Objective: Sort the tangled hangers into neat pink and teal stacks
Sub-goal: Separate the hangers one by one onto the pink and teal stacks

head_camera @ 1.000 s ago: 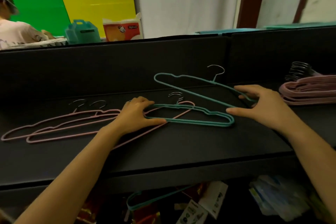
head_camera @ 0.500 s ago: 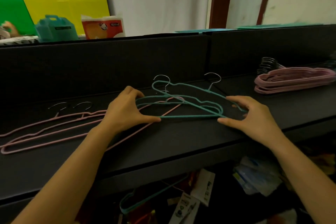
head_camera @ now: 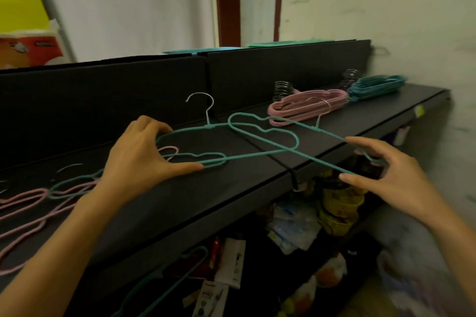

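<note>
Your left hand [head_camera: 144, 154] has its fingers [head_camera: 157, 123] clamped on one end of a teal hanger [head_camera: 257, 156] just above the table [head_camera: 219, 183]. Your right hand [head_camera: 386, 177] pinches the end of a second teal hanger [head_camera: 322, 163] out past the table's edge. The two cross in the middle and look threaded through each other, so pulling them straight apart could snag them (a twist would likely free them better than a tug). The second one's hook sits near the pink stack [head_camera: 309, 105] and could catch it on the way to the teal stack [head_camera: 376, 86]. A slip would drop it into the clutter below.
</note>
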Available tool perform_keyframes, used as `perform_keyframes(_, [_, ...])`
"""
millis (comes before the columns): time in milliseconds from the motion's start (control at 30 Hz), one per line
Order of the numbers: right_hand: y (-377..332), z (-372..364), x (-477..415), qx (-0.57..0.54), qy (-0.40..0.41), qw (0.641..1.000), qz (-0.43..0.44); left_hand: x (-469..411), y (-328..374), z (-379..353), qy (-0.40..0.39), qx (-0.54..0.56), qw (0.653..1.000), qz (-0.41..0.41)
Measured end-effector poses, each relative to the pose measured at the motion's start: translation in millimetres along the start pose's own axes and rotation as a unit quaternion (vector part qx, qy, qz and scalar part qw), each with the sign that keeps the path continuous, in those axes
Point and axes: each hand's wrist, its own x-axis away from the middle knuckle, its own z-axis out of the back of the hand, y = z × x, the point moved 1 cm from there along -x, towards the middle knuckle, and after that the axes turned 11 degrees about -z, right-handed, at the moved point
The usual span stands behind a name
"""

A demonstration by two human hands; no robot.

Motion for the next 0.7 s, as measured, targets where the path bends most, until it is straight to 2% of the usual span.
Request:
perform_keyframes(167, [54,45,-3,-0.016,0.042,0.999,-0.014,-37,59,-38,-0.020,-0.022,0.998,-0.054])
perform_keyframes(300, [92,91,-4,-0.019,0.060,0.998,-0.024,-68,116,-75,-0.022,0.008,0.997,-0.074])
perform_keyframes(433, [132,145,-5,-0.017,0.082,0.996,-0.023,-98,174,-110,-0.040,0.040,0.994,-0.089])
perform_keyframes(700, [218,237,-28,0.003,0.114,0.993,-0.024,-140,271,-176,-0.020,0.062,0.993,-0.095])
